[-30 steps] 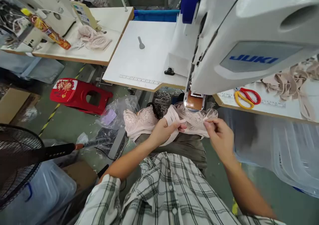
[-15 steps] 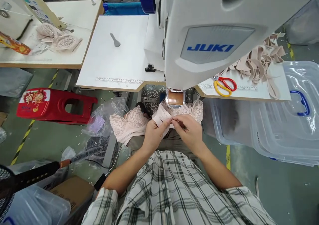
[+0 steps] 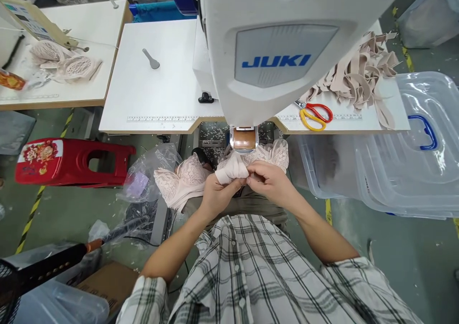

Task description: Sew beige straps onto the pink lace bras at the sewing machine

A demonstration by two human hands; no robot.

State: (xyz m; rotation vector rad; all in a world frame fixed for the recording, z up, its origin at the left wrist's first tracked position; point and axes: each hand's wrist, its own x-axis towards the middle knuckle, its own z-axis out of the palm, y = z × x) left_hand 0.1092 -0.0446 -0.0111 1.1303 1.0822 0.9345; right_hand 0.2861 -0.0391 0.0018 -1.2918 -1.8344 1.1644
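At the JUKI sewing machine (image 3: 272, 51), a lace-trimmed bra (image 3: 232, 169) is lying just in front of the machine's lower end. The left hand (image 3: 217, 192) is gripping its folded plain fabric; the right hand (image 3: 272, 185), fingertips nearly closed beside the left, is pinching the same edge. The lace cups are appearing already shaped, while the edge is seemingly being arranged by hand; remaining work is not showing. Left of the machine, a second lace bra (image 3: 183, 179) is resting, its stage unclear. Farther left, a clear plastic bag (image 3: 158, 159) is holding something purple (image 3: 138, 185). Right of the machine, a lidded plastic box (image 3: 405, 171) is standing, its contents indistinct.
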